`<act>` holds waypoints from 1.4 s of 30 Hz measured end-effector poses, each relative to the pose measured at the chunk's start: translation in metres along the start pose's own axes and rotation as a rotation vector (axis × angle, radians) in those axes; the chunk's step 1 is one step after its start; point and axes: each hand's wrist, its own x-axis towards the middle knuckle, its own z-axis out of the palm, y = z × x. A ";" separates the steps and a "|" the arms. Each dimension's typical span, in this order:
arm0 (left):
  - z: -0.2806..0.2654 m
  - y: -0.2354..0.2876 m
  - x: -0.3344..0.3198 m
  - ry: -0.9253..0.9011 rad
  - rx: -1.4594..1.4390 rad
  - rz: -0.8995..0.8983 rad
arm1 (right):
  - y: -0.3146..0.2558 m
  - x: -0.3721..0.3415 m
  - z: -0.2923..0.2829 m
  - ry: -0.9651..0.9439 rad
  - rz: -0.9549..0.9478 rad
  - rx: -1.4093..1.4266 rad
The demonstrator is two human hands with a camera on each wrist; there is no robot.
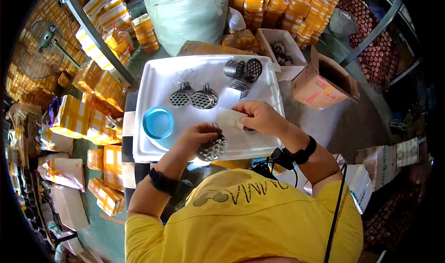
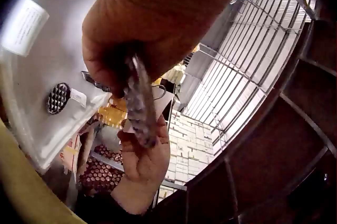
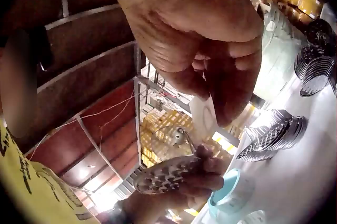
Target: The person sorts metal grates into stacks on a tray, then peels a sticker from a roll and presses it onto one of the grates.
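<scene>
My left hand (image 1: 189,140) pinches a round, dimpled metal disc (image 1: 213,148) by its top edge, where a thin wire loop shows. The disc hangs tilted over the tray's near side. To its right, my right hand (image 1: 263,118) holds a small white slip (image 1: 228,118) between thumb and fingers. In the right wrist view the slip (image 3: 202,117) hangs close above the loop of the disc (image 3: 167,175). Fanned stacks of similar discs (image 1: 204,99) lie beyond my hands on the white tray (image 1: 153,75). A light-blue ring-shaped roll (image 1: 158,123) sits at the tray's left.
More disc stacks (image 1: 234,69) stand at the tray's back right. A white foam box (image 1: 296,61) and an open cardboard box (image 1: 320,92) lie beyond the right edge. A large pale sack (image 1: 185,17) stands behind. Taped yellow cartons (image 1: 69,117) pile up at left.
</scene>
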 end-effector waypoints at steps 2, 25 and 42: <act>0.006 0.001 -0.002 0.007 -0.042 -0.005 | -0.008 -0.003 0.000 -0.006 0.029 -0.035; 0.014 0.001 0.004 -0.086 -0.033 -0.099 | -0.023 -0.019 0.001 -0.114 -0.007 -0.133; 0.025 0.015 -0.008 -0.275 -0.082 -0.178 | -0.055 0.001 -0.003 -0.313 -0.755 -0.456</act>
